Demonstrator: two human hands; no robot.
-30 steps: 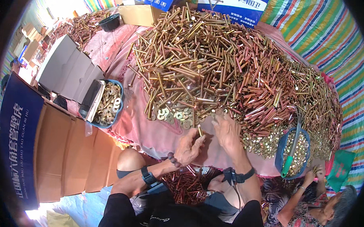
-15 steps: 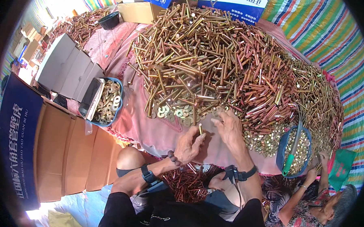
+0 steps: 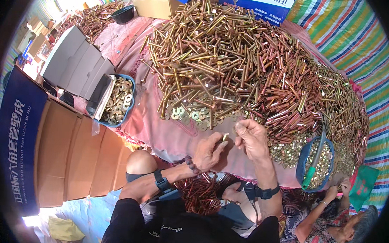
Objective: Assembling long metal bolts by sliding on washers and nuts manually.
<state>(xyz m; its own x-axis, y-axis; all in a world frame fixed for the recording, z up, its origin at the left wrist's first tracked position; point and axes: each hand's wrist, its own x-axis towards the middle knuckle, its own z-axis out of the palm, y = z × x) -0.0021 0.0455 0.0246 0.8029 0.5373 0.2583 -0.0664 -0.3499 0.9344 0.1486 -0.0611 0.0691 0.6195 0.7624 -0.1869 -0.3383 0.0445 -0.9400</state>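
My left hand point(image 3: 208, 151) is closed, with a short end of a brass-coloured bolt point(image 3: 225, 136) standing up between thumb and fingers. Close on its right, my right hand point(image 3: 252, 139) is pinched, thumb against fingers; what it holds is too small to make out. Both hands are over the pink cloth point(image 3: 163, 137), just in front of a spread of flat washers point(image 3: 199, 115). Behind these rises a large heap of long brass-coloured bolts point(image 3: 192, 65), which merges on the right into reddish metal tubes point(image 3: 291, 99).
A blue basket of washers point(image 3: 117, 105) stands left, beside cardboard boxes point(image 3: 82, 155). Right are loose small nuts point(image 3: 284, 151) and a blue basket point(image 3: 301, 158) of nuts with a green-handled tool point(image 3: 308, 176). A co-worker point(image 3: 315, 235) sits lower right. More bolts point(image 3: 198, 193) lie below my hands.
My right hand has come back from the washers toward my left hand, and its fingers have closed to a pinch. The left hand, still holding the bolt, is slightly farther right in the picture.
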